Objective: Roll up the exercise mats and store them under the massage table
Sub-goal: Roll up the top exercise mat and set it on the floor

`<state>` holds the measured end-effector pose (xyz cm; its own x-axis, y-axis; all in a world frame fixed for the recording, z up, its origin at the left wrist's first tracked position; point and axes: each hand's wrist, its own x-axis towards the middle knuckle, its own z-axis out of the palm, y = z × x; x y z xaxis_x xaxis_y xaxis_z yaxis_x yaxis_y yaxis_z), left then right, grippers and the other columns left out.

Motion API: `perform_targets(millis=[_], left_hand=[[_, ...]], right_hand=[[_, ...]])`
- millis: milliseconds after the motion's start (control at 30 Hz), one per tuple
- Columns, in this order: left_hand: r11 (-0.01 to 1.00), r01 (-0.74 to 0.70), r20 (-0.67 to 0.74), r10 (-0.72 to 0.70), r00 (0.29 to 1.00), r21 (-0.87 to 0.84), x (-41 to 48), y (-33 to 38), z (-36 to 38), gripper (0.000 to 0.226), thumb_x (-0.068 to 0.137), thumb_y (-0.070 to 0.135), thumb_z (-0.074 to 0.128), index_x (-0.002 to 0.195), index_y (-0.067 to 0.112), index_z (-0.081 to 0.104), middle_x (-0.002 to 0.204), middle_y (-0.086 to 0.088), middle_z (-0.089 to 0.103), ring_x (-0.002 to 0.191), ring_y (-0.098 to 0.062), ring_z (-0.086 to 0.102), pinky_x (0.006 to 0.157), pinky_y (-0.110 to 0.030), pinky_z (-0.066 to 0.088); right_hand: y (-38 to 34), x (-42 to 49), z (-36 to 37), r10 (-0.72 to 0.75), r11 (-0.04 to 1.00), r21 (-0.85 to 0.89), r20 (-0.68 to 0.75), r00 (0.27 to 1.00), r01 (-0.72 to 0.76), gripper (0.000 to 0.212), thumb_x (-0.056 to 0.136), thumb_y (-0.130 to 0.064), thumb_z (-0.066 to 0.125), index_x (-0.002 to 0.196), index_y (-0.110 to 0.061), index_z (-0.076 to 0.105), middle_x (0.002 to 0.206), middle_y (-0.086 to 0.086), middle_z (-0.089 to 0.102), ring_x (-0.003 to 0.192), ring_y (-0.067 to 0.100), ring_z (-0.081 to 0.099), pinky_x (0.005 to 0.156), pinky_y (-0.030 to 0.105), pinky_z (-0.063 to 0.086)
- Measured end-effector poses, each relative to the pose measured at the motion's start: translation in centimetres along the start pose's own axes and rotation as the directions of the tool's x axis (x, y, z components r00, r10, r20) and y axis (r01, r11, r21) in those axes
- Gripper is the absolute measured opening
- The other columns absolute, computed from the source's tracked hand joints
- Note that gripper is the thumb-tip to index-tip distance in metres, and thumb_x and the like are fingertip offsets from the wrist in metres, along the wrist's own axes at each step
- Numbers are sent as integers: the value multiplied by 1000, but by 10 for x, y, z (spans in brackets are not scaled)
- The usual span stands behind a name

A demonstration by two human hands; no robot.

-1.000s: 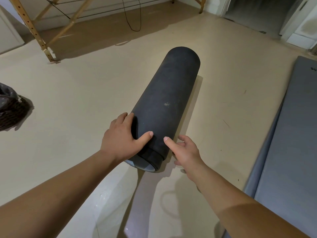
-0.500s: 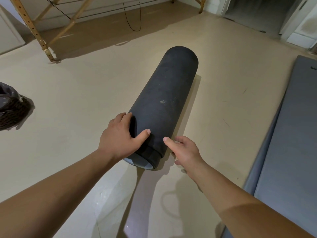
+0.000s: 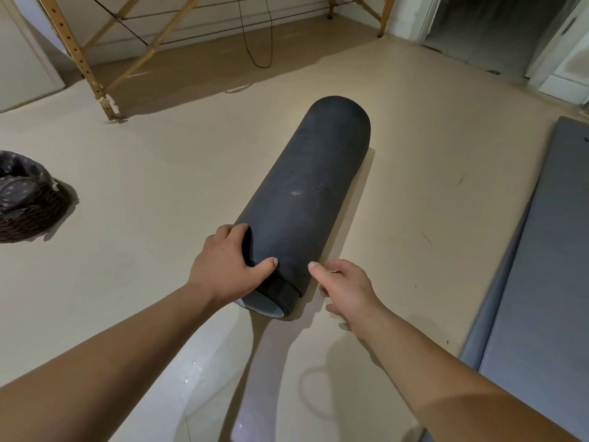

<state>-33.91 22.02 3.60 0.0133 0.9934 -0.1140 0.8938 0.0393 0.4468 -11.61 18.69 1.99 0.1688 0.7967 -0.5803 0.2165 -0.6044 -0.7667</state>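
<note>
1. Beige floor (image 3: 159,173) fills the frame and is smooth, with a glossy patch at lower centre. Judgement: a slick surface could let a pushed roll skid or swing round rather than travel straight.
2. Flat grey exercise mat (image 3: 541,266) lies along the right edge of the frame, unrolled and well apart from the roll. By my estimate the task is half done at best.
3. Massage table (image 3: 76,55), upper left to top centre: only its wooden legs and cross-braces show. The space beneath faces the roll. A black cable (image 3: 255,43) hangs there at upper centre. Risk: it or a diagonal brace may catch the roll's far end if it enters at an angle.
4. Rolled black exercise mat (image 3: 306,193) lies on the floor at frame centre, its far end pointing toward the table. At the near end the layers sit stepped, not flush. Risk: if it is let go, the outer wrap may spring loose.
5. Wicker basket (image 3: 28,202) sits at the left edge, well apart and not in the path.
6. Left hand (image 3: 223,266) grips the roll's near end, fingers curled round the left flank and thumb across the top.
7. Right hand (image 3: 347,287) is just beside the right flank and holds nothing, fingers loosely bent and thumb aimed at the roll. Contact: cannot tell. Risk: with only one hand gripping, the roll could pivot.
</note>
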Motion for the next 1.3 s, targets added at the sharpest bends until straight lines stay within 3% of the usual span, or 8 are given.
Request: perform_targets(millis=[167,300,467,600,667,800,1067,1300], left_hand=[[998,1,-27,1,1000,63,-5,10,6,78,71,80,54,133,32,51,134,2,55,118,-24,51,88,-44,58],[987,-19,-104,35,994,157,-22,33,26,80,74,78,56,137,30,47,141,3,51,126,-27,50,90,-44,55],[972,-35,-99,59,993,234,-20,36,31,81,75,82,55,136,29,46,140,0,50,125,-29,49,93,-46,53],[956,-62,-91,92,992,286,-28,43,36,75,78,83,52,130,30,47,135,1,50,120,-28,51,89,-46,54],[951,-83,-89,114,989,299,-37,47,45,71,80,82,51,130,31,46,135,3,49,120,-27,50,90,-46,52],[954,-99,-60,121,991,281,-48,48,61,71,82,82,51,135,35,44,141,6,45,127,-24,47,92,-42,49],[957,-243,-12,248,969,162,-34,19,24,66,89,66,48,145,31,54,147,3,52,129,-27,52,100,-45,51],[997,-64,1,64,998,-46,-20,-4,5,65,94,64,60,146,25,54,149,1,52,134,-24,49,104,-38,46]], right_hand=[[2,-1,2,21,999,-26,-22,1000,-21,62,96,-60,67,149,-31,51,126,-3,66,99,19,67,64,29,46],[5,3,6,-22,998,56,-41,999,25,78,93,-59,72,160,-31,42,113,-17,63,118,20,64,99,43,58],[9,10,9,-43,997,61,-38,998,45,90,85,-65,77,160,-31,40,128,-7,62,103,20,61,89,37,55],[15,17,20,-93,995,19,-103,990,96,122,61,-83,81,163,-39,31,154,-8,55,135,23,58,111,47,53],[18,19,22,-88,995,30,-120,989,92,131,52,-85,82,162,-43,26,157,-7,52,140,26,55,111,52,53],[30,23,17,-52,996,70,-126,991,61,125,52,-70,91,157,-45,28,150,-4,57,131,28,61,104,51,59],[24,20,12,-44,990,132,-107,993,58,120,53,-72,93,152,-49,31,144,-8,63,125,25,66,102,49,60],[6,10,2,-169,984,40,-117,979,175,101,79,-54,89,162,-36,35,158,-9,49,140,21,55,104,36,53]])
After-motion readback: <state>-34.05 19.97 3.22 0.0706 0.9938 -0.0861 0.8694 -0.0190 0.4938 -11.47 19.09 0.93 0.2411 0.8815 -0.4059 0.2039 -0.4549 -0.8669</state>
